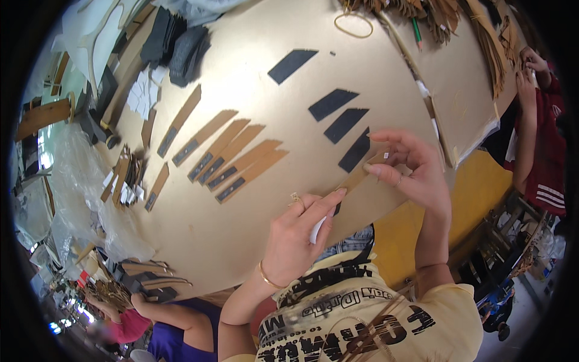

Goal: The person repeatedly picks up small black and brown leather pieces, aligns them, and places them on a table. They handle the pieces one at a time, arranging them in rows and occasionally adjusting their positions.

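A brown strip (354, 179) spans the space between my two hands at the table's near edge. My left hand (301, 232) is closed, pinching its lower end, and a small white piece (318, 230) shows under the fingers. A dark bit (336, 209) peeks out beside it. At the strip's upper end, my right hand (416, 172) has its thumb against the strip; the index finger arches away, and the fingers behind are partly hidden. A tiny white tag (386, 155) shows there. Just beyond lies a black slanted piece (354, 151).
More black pieces (333, 104) lie farther up the tan table (235, 241). Several brown strips with dark ends (226, 151) fan out at left. Black stacks (188, 54), clear plastic (84, 187) and a yellow rubber band (353, 25) lie around. Co-workers' hands (526, 75) show at right.
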Motion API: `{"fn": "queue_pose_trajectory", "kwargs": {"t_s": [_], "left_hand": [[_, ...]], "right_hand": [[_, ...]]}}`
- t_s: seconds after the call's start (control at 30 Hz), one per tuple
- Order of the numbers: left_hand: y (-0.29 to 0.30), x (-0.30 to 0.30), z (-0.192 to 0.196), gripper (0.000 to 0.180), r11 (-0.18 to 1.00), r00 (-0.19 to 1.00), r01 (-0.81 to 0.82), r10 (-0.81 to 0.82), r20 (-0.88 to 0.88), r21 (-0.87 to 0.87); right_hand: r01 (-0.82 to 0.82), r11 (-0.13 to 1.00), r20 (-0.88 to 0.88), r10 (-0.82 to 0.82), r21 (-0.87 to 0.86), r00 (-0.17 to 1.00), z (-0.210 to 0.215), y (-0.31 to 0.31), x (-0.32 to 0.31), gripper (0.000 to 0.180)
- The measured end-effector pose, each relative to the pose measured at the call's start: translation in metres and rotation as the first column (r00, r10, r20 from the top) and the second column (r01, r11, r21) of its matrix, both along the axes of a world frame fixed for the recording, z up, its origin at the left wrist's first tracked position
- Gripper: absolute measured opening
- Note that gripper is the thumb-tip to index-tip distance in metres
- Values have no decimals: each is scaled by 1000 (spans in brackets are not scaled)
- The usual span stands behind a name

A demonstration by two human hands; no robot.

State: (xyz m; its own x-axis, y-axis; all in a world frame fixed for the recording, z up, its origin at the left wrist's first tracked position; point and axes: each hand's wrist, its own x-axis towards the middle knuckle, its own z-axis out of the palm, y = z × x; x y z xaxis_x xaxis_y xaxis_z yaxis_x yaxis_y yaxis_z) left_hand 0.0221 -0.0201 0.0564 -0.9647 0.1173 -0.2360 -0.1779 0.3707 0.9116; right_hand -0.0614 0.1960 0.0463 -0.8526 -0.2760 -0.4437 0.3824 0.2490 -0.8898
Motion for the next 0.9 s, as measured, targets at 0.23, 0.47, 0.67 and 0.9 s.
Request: {"fn": "queue_pose_trajectory", "kwargs": {"t_s": [0.23, 0.47, 0.67, 0.9], "left_hand": [[-17, 52, 1, 27, 996, 987, -87, 90, 133, -29], [-24, 82, -8, 27, 985, 987, -130, 139, 77, -111], [-25, 91, -18, 29, 979, 983, -184, 185, 4, -82], [-25, 92, -26, 29, 976, 979, -198, 193, -67, -87]], "right_hand": [[-83, 990, -60, 90, 113, 994, -1, -15, 57, 47], [-99, 974, -141, 129, 204, 982, -2, -29, 81, 47], [-80, 964, -202, 133, 252, 970, -4, -36, 87, 43], [-43, 957, -244, 116, 287, 963, -12, -39, 87, 48]]}}
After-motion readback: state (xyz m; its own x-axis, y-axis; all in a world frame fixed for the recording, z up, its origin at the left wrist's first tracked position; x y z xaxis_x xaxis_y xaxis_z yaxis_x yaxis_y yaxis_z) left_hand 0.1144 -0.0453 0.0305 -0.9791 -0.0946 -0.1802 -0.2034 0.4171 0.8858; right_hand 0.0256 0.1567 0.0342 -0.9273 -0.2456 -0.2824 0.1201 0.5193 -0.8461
